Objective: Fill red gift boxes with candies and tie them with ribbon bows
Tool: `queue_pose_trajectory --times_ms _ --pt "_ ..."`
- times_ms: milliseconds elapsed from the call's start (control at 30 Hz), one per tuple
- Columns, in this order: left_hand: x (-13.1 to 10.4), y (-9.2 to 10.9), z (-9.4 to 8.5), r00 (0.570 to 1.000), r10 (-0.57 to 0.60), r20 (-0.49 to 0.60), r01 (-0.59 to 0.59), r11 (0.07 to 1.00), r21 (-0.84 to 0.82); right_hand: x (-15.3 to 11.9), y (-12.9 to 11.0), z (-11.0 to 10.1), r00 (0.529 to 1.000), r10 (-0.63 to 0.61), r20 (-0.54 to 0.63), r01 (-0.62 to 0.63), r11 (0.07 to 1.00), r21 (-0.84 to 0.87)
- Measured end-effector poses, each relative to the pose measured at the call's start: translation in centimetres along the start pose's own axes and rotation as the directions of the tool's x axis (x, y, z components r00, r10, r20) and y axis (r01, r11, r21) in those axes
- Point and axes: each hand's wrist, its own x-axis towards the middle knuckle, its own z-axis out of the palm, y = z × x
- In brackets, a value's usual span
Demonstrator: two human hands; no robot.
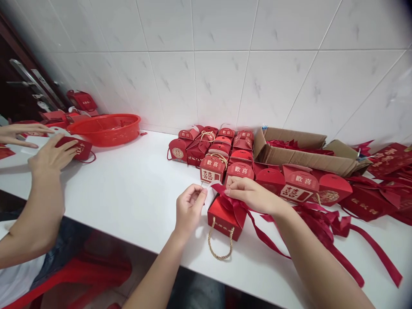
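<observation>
A small red gift box stands on the white table in front of me, its gold rope handle hanging down on my side. My left hand pinches a white flap at the left of the box top. Over the box, my right hand holds a dark red ribbon between thumb and fingers. The ribbon's tail trails to the right, under my right forearm. More loose red ribbons lie on the table to the right.
Several finished-looking red boxes stand in rows behind. An open cardboard box with red ribbons sits by the tiled wall. More red boxes lie at right. A red plastic basin and a co-worker's hands at a box are left.
</observation>
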Motion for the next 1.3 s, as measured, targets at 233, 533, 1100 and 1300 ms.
queue_pose_trajectory --times_ms 233,533,1100,1300 --pt "-0.2 0.3 0.0 1.0 -0.002 0.004 0.002 1.0 0.008 -0.2 -0.6 0.3 0.998 0.055 0.014 -0.054 0.996 -0.066" --pt "0.0 0.5 0.2 1.0 -0.013 -0.013 0.012 0.999 -0.035 0.3 0.3 0.4 0.999 0.033 0.023 -0.032 0.996 -0.08" --pt "0.2 0.8 -0.2 0.995 -0.012 0.102 0.01 1.0 0.022 0.6 0.9 0.7 0.998 -0.066 0.01 0.065 0.939 -0.338" --pt "0.9 2.7 -1.1 0.969 -0.13 0.208 0.148 0.986 -0.074 -0.4 -0.2 0.1 0.985 -0.108 -0.136 0.023 0.857 -0.514"
